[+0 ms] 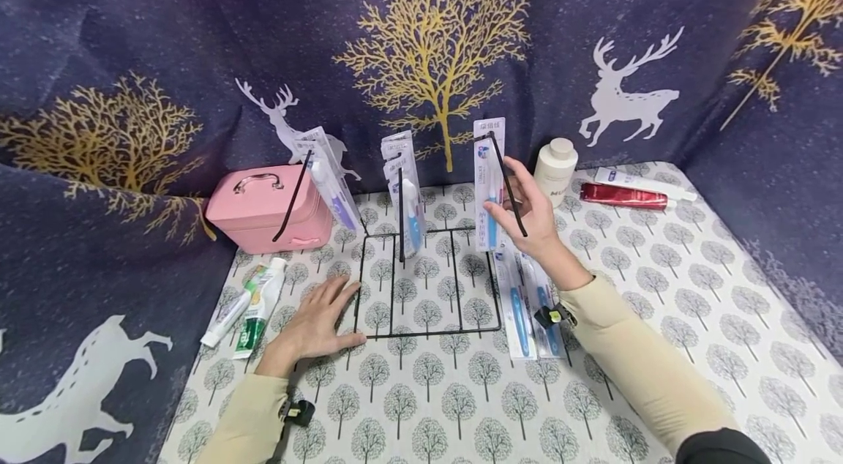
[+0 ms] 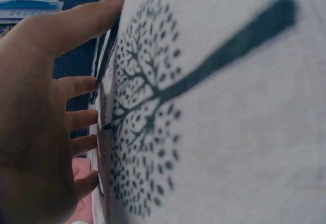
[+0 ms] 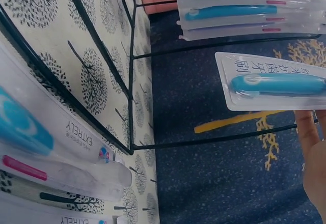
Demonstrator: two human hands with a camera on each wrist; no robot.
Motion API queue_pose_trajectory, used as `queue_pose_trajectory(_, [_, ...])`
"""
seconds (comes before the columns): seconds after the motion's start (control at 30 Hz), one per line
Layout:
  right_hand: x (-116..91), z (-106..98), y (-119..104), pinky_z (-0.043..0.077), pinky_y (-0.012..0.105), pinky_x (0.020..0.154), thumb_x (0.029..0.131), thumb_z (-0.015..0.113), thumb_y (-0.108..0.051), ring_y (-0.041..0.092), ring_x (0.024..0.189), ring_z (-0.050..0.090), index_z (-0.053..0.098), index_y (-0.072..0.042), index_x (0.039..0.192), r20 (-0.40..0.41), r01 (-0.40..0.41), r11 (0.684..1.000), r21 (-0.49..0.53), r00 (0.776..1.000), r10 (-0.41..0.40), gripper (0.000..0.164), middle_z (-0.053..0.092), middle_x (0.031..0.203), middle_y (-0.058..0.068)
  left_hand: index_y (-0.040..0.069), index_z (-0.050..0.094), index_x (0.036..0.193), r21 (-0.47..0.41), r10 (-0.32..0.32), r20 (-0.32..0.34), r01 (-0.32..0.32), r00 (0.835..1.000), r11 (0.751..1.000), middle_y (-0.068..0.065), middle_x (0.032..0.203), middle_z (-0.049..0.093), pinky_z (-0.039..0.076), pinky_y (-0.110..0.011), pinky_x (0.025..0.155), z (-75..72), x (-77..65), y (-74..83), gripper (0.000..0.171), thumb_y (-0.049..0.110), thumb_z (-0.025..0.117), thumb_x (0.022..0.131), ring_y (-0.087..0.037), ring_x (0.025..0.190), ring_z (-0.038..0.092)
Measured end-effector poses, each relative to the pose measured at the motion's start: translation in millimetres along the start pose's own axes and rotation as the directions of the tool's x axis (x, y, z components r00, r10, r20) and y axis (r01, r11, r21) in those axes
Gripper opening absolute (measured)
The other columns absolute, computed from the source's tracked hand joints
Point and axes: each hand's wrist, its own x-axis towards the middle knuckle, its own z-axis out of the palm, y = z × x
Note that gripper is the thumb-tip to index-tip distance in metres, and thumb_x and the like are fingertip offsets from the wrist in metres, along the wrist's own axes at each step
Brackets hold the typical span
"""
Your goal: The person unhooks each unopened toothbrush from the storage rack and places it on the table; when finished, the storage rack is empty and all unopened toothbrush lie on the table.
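Note:
My right hand [image 1: 541, 224] pinches the edge of a packaged toothbrush [image 1: 486, 171] at the right arm of a black wire rack [image 1: 428, 334]. In the right wrist view this pack [image 3: 277, 84] shows a blue handle behind clear plastic, with my fingers [image 3: 306, 132] at its edge. More packaged toothbrushes [image 1: 411, 219] hang on the rack's middle arm, and purple ones [image 1: 337, 200] on its left arm. My left hand [image 1: 316, 321] rests with spread fingers on the tablecloth, thumb and fingertips right at the rack base's front left corner.
Two packaged toothbrushes [image 1: 519, 317] lie beside the rack's right side. A pink case [image 1: 263, 208] stands back left, with toothpaste tubes [image 1: 257, 317] before it. At back right are a white bottle [image 1: 555, 170], a red tube [image 1: 622, 196] and a white tube [image 1: 645, 183]. A patterned cloth hangs behind.

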Motion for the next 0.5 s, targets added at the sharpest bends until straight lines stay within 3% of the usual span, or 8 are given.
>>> queue_pose_trajectory(0.17, [-4.3,-0.1,-16.6,0.052,0.022,0.062,0.067,0.063,0.024,0.022,0.065,0.049,0.039,0.007,0.132,0.02,-0.006,0.999,0.032,1.0,0.005,0.072,0.051,0.083,0.026,0.023,0.021,0.146,-0.003,-0.004,-0.003,0.004,1.0,1.0,-0.009,0.153,0.013,0.017,-0.062,0.107,0.7,-1.0,-0.5,0.097,0.073,0.055,0.07,-0.037,0.137,0.017])
queue_pose_trajectory(0.5, [-21.0,-4.7,-29.2,0.052,0.019,0.062,0.063,0.062,0.028,0.014,0.068,0.054,0.037,0.012,0.132,0.031,0.031,0.997,0.068,0.999,-0.033,0.075,0.055,0.082,0.024,0.023,0.02,0.146,-0.01,-0.005,0.006,0.005,1.0,1.0,-0.009,0.153,0.012,0.017,-0.062,0.107,-1.4,-0.7,1.1,0.097,0.072,0.056,0.07,-0.037,0.137,0.017])
